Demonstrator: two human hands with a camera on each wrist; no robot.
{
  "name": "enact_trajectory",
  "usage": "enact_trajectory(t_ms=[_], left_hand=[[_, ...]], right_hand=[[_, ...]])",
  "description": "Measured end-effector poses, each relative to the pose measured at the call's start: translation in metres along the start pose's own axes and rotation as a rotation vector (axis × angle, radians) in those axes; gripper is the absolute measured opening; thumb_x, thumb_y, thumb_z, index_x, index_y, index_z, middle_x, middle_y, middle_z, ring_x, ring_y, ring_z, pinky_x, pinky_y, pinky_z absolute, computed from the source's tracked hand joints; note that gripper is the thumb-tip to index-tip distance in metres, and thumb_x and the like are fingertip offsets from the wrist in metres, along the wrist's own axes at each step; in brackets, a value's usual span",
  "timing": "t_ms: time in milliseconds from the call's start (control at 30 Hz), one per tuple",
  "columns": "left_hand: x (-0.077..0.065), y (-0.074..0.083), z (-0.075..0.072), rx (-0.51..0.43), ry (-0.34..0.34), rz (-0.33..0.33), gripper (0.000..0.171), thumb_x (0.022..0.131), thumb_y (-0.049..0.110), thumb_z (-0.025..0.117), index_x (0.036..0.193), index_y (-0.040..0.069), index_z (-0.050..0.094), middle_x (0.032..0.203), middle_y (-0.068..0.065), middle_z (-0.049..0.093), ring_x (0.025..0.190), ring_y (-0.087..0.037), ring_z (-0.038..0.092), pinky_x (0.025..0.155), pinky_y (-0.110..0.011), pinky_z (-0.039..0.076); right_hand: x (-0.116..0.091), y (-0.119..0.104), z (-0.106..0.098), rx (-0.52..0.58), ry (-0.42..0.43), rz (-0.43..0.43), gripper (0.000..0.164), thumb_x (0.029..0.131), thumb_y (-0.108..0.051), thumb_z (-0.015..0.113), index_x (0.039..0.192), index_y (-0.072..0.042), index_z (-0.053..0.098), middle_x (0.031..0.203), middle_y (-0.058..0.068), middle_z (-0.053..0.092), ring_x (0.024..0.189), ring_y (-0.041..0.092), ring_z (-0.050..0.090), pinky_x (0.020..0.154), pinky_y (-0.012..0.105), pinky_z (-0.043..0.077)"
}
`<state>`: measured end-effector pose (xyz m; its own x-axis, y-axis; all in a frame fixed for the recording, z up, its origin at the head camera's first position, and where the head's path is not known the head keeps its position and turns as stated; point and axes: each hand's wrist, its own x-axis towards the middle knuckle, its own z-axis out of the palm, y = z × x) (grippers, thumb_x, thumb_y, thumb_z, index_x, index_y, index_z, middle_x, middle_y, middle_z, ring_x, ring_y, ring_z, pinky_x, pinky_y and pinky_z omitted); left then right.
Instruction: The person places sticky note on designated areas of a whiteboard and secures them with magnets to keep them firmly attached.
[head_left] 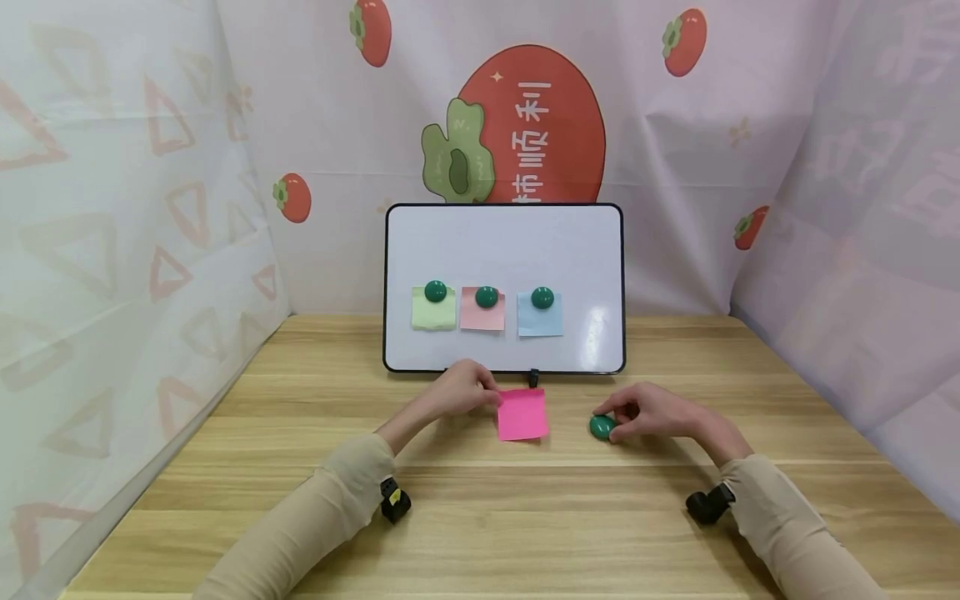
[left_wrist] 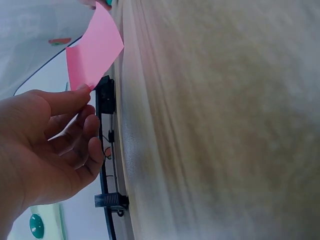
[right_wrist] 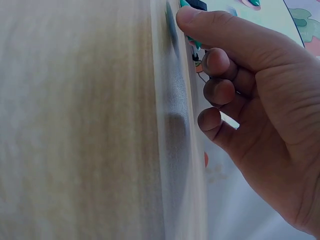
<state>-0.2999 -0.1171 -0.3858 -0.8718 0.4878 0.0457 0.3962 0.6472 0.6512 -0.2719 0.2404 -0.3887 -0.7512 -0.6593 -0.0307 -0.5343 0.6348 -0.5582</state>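
Observation:
A bright pink sticky note point(head_left: 522, 414) is pinched at its left edge between the thumb and fingertips of my left hand point(head_left: 463, 389). The left wrist view shows the note point(left_wrist: 95, 47) slightly bent beyond the thumb tip. To the right, my right hand point(head_left: 648, 412) pinches a round green magnet point(head_left: 602, 427) between thumb and finger, low over the table. In the right wrist view the thumb hides most of that magnet, and the other fingers of the hand point(right_wrist: 265, 100) are curled. Behind both hands stands a whiteboard point(head_left: 502, 242) with a black frame.
Three notes hang on the board under green magnets: a pale green note point(head_left: 433, 317), a pink note point(head_left: 482, 319) and a light blue note point(head_left: 540, 323). A black clip foot point(head_left: 533, 377) supports the board on the wooden table point(head_left: 510, 525). Printed curtains surround the table.

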Motion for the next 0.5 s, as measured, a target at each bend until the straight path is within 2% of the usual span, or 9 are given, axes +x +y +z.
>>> enact_trajectory(t_ms=[233, 400, 500], left_hand=[[0.011, 0.009, 0.001, -0.037, 0.019, -0.002, 0.01, 0.088, 0.023, 0.075, 0.086, 0.013, 0.078, 0.083, -0.001, 0.072, 0.075, -0.013, 0.054, 0.065, -0.025, 0.044], [0.022, 0.017, -0.002, -0.047, 0.032, 0.026, 0.011, 0.087, 0.021, 0.075, 0.086, 0.011, 0.078, 0.086, -0.01, 0.075, 0.068, -0.012, 0.053, 0.062, -0.024, 0.043], [0.03, 0.022, -0.003, -0.036, 0.04, 0.046, 0.011, 0.087, 0.021, 0.075, 0.088, 0.011, 0.078, 0.084, -0.008, 0.074, 0.067, -0.011, 0.052, 0.06, -0.023, 0.042]], right_hand=[[-0.001, -0.001, -0.001, 0.013, 0.018, -0.001, 0.039, 0.087, -0.026, 0.077, 0.122, -0.009, 0.071, 0.082, -0.005, 0.057, 0.075, 0.006, 0.05, 0.066, 0.02, 0.042], [-0.002, 0.0, -0.002, 0.013, 0.023, 0.003, 0.038, 0.087, -0.026, 0.077, 0.121, -0.01, 0.071, 0.081, -0.005, 0.056, 0.075, 0.006, 0.05, 0.065, 0.02, 0.042], [-0.001, 0.001, -0.003, 0.018, 0.025, 0.003, 0.037, 0.087, -0.026, 0.077, 0.12, -0.01, 0.071, 0.081, -0.005, 0.057, 0.074, 0.006, 0.05, 0.065, 0.02, 0.043]])
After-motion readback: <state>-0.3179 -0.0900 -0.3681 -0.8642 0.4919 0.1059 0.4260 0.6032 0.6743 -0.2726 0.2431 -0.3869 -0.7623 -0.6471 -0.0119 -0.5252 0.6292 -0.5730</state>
